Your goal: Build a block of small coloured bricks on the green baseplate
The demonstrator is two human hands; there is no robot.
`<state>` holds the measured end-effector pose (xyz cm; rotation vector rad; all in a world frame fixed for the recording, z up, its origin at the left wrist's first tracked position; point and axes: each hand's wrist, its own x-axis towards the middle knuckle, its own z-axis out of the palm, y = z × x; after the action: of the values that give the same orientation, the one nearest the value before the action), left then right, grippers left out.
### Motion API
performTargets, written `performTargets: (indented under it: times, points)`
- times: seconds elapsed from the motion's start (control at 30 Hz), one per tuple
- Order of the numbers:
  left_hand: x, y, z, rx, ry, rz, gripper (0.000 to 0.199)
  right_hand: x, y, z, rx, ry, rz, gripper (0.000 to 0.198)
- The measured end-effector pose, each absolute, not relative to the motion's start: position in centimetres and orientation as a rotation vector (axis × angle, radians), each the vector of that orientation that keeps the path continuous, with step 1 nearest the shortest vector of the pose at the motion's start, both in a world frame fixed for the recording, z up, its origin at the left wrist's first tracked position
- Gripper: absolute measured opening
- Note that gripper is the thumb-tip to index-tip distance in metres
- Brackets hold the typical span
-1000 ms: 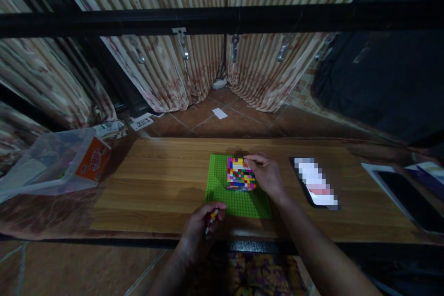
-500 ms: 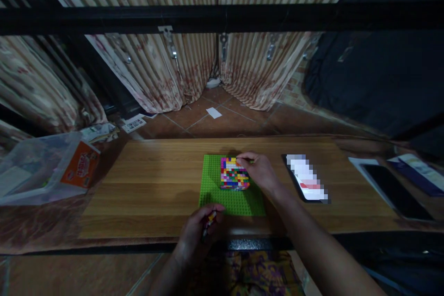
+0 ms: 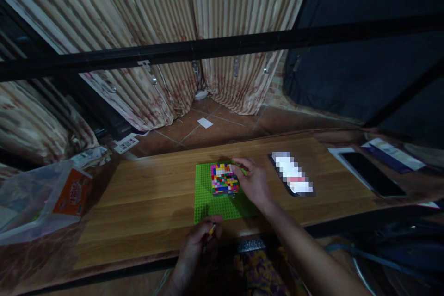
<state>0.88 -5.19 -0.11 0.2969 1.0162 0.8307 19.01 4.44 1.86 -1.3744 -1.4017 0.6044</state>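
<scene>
A green studded baseplate (image 3: 222, 211) lies on the wooden table, and a multicoloured block of toy bricks (image 3: 225, 182) stands on it. My right hand (image 3: 252, 180) is at the right side of this block, its thumb and forefinger bent together at the far right corner. Whatever may be between those fingertips is hidden. In front of the baseplate's near edge, my left hand (image 3: 203, 236) is curled closed around several small loose toy bricks (image 3: 211, 230). A yellow one and a white one show between its fingers.
Right of the baseplate lies a phone with a lit screen (image 3: 293, 173). Farther right is a dark tablet-like slab (image 3: 373, 173). A clear plastic bin (image 3: 38, 199) with an orange label stands at the left. The table's front edge (image 3: 138, 266) runs close to my left hand.
The view has tilted and shifted, so the whole scene sits differently. My right fingers have moved from above the block's far edge down against its far right corner. The left hand stays closed.
</scene>
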Motion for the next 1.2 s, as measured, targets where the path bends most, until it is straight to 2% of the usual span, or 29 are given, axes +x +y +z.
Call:
performTargets:
  times: [0.13,0.27,0.5,0.73,0.87,1.03,1.2]
  points:
    - [1.0,-5.1,-0.5,0.346,1.057,0.866,0.044,17.8,-0.6,2.3,-1.238,-1.403,0.770,0.017]
    - [1.6,-5.2,-1.0,0.414,1.089,0.887,0.042,16.4,-4.8,2.2,-1.256,-1.453,0.916,0.015]
    - [1.8,-5.8,-0.2,0.459,1.134,0.808,0.054,15.7,-6.4,1.5,-1.269,-1.476,1.052,0.014]
    - [1.7,-6.0,0.2,0.450,1.072,0.857,0.049,15.3,-6.4,1.3,-1.179,-1.525,1.101,0.018]
    - [1.8,-6.0,0.2,0.494,1.067,0.822,0.050,15.1,-6.3,1.5,-1.171,-1.556,1.141,0.013]
    - [1.6,-5.8,0.6,0.500,1.082,0.742,0.054,15.1,-6.2,0.7,-1.193,-1.374,1.187,0.012]
    - [1.4,-5.7,1.2,0.507,1.033,0.781,0.040,15.1,-6.1,0.2,-1.170,-1.210,1.251,0.013]
